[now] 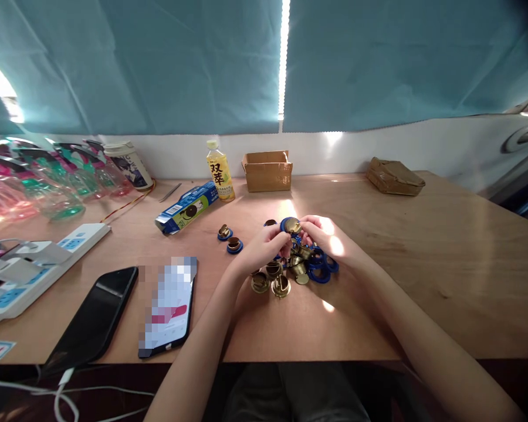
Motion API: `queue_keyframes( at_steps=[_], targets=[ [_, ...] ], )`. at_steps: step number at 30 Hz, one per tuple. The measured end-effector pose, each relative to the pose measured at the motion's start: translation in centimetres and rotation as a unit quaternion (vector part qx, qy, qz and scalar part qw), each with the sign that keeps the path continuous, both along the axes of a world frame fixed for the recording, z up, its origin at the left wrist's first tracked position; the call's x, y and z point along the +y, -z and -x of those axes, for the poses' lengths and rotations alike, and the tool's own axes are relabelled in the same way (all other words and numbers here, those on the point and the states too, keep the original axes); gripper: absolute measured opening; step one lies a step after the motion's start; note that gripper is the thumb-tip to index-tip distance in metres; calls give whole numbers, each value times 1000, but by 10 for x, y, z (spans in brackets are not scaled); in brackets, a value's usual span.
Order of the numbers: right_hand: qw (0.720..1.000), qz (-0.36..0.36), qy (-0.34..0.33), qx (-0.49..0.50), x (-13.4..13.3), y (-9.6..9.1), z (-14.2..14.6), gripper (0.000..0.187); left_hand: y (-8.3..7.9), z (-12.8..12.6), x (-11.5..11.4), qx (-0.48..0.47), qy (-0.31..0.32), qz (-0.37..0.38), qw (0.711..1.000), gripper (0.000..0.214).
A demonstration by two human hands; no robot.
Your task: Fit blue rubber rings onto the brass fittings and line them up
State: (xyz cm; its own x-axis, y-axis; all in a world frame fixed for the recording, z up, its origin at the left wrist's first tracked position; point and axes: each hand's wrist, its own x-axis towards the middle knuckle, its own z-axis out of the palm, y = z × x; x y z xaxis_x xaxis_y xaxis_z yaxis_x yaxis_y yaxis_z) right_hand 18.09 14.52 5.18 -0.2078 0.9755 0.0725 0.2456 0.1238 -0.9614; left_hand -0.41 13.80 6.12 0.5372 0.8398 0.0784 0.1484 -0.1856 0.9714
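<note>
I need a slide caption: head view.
Left hand and right hand hold a blue-ringed golden metal cap near loose blue rings.

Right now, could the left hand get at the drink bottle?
Probably yes. The left hand would first have to let go of the blue-rimmed brass piece, but nothing tall stands between it and the drink bottle; the two loose pieces nearby lie low.

daylight between curtains (193, 70); glare patches on right hand (317, 231).
</note>
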Motion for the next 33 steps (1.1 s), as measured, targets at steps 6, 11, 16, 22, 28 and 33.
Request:
queue_keyframes(
  at_steps=[6, 11, 16, 22, 28, 33],
  targets=[
    [998, -1, -51, -29, -10, -17, -8, 29, -1, 0, -2, 15, -6, 0, 1000, 18],
    [995, -25, -43, -87, -19, -26, -9, 26, 0, 0, -2, 18, -12, -14, 1000, 22],
    [994, -37, -53, -91, -17, -20, -11, 26, 2, -1, 0, 16, -11, -25, 1000, 20],
    [996, -16, -60, -68, -13, -15, -13, 23, 3, 0, 1, 16, -6, -30, 999, 21],
    [995, -1, -68, -79, -13, -18, -10, 22, 2, 0, 1, 17, -4, -27, 1000, 19],
    [995, 19, -81, -63, -11, -17, -10, 25, 1, 1, 0, 11, 0, -15, 1000, 21]
  ],
)
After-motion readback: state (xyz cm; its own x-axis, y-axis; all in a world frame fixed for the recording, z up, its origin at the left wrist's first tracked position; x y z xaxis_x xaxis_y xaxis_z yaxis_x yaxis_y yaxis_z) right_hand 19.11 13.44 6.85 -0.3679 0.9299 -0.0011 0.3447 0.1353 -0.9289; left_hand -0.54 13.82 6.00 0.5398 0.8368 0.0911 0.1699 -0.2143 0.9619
